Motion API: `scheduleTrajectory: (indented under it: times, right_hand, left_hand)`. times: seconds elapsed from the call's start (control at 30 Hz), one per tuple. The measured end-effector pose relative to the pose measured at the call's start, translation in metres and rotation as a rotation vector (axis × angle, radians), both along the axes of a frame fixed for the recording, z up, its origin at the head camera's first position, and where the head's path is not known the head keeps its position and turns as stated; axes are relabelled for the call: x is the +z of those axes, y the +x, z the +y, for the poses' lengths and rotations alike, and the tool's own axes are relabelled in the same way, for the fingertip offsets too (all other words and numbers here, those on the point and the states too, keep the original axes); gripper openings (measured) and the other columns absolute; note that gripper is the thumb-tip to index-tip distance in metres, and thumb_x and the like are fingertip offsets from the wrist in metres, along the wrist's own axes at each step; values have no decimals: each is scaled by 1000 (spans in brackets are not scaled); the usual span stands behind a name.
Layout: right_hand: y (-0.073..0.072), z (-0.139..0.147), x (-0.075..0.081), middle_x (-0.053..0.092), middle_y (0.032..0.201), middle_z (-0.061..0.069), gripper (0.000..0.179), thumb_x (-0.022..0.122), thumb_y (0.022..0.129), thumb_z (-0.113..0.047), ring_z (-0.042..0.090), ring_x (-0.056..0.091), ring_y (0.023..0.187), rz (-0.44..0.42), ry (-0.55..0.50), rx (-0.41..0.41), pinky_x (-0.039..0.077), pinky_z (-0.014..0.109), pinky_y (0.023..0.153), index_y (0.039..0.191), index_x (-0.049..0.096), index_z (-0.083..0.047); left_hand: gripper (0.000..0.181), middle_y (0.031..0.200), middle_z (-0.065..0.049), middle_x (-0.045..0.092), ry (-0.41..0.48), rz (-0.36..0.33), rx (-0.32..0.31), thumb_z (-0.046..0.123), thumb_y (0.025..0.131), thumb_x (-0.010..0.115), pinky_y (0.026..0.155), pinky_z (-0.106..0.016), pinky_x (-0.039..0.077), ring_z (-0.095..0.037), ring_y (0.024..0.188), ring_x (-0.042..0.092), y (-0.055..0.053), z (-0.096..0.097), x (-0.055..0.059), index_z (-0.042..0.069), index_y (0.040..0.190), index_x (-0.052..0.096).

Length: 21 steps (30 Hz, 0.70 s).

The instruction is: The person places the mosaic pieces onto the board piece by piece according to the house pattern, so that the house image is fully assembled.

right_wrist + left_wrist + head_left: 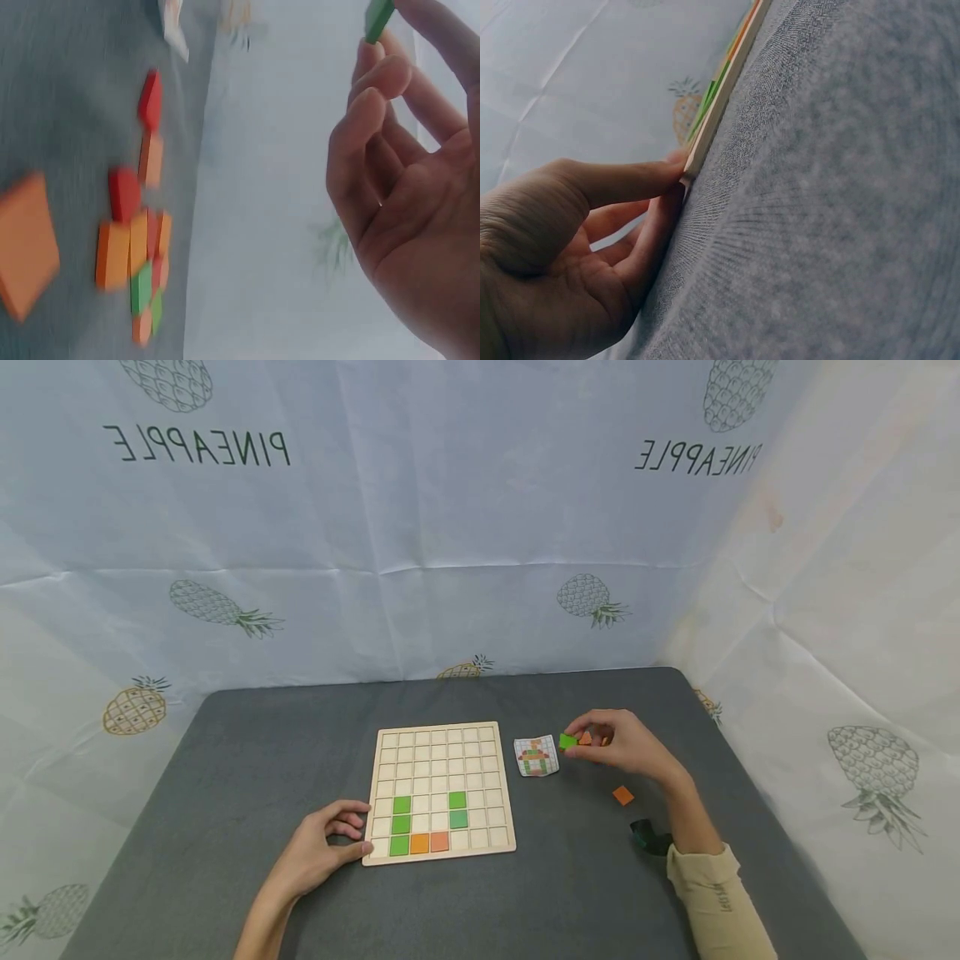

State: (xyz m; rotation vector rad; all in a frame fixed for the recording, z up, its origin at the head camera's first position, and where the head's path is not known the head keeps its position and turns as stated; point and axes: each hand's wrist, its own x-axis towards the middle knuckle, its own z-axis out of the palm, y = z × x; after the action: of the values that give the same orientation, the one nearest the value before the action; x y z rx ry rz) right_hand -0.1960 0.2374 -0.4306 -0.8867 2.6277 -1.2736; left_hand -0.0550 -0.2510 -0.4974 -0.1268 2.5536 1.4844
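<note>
In the head view a wooden grid board lies on the table, with green, orange and salmon square tiles in some lower cells. My left hand is at its near left corner. The left wrist view shows the thumb and a finger pinching the corner of the board. To the right of the board, my right hand holds a green tile between thumb and fingertips. That green tile is at the top of the right wrist view, partly cut off, raised above the other pieces.
A small pattern card lies right of the board. Loose orange, red and green pieces lie near the right hand, partly hidden by it in the head view. An orange tile and a dark object sit by the right forearm.
</note>
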Motion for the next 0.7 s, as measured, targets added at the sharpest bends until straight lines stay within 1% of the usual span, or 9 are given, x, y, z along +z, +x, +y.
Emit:
scheduleTrajectory:
  times: [0.03,0.13,0.17,0.23,0.37,0.53,0.6,0.7]
  right_hand:
    - [1,-6,1,68,82,1,25,89,89,-10,12,55,62,1,-14,21,48,26,56,112,81,-17]
    - [5,-22,-1,70,87,4,26,89,90,-9,9,54,62,-26,-48,73,48,26,57,113,80,-15]
    - [6,-27,-2,71,89,4,26,89,89,-10,9,54,62,-43,-50,82,48,26,57,114,80,-15]
    - [8,-37,-5,72,94,2,26,90,90,-16,9,55,63,-70,-37,98,49,26,59,114,81,-18]
    - [10,-57,-12,75,99,-1,24,91,90,-24,9,58,66,-99,4,153,53,26,63,113,82,-21]
    - [13,-80,-22,74,95,1,23,90,92,-27,5,56,63,-152,27,271,50,23,60,112,81,-20]
    - [15,-89,-25,73,91,3,23,89,92,-27,3,53,59,-163,31,315,47,21,58,112,81,-19]
    - [18,-103,-31,74,93,5,23,90,91,-25,1,53,57,-166,43,366,47,20,56,112,82,-18]
  left_hand:
    - [59,112,-11,70,0,0,1,8,83,94,81,-23,56,-7,89,68,0,0,0,3,136,69]
    - [59,112,-11,70,-3,0,2,8,83,94,80,-23,56,-8,89,68,0,0,-1,3,136,69]
    - [59,112,-11,70,-3,0,3,8,82,94,80,-23,56,-8,89,68,0,0,-1,3,136,69]
    - [60,111,-11,70,-5,0,5,8,82,94,80,-23,55,-8,89,68,0,0,-1,4,136,69]
    - [60,111,-11,71,-4,1,12,9,82,95,81,-22,55,-8,89,68,1,0,-1,4,136,69]
    - [60,111,-11,70,-9,-7,12,9,82,95,81,-22,55,-8,89,68,0,0,0,4,136,69]
    - [60,111,-11,70,-14,-11,10,9,82,94,80,-23,55,-9,89,68,0,0,0,4,136,69]
    - [60,111,-11,70,-21,-13,6,9,83,94,80,-23,55,-9,89,68,-1,0,0,4,136,69]
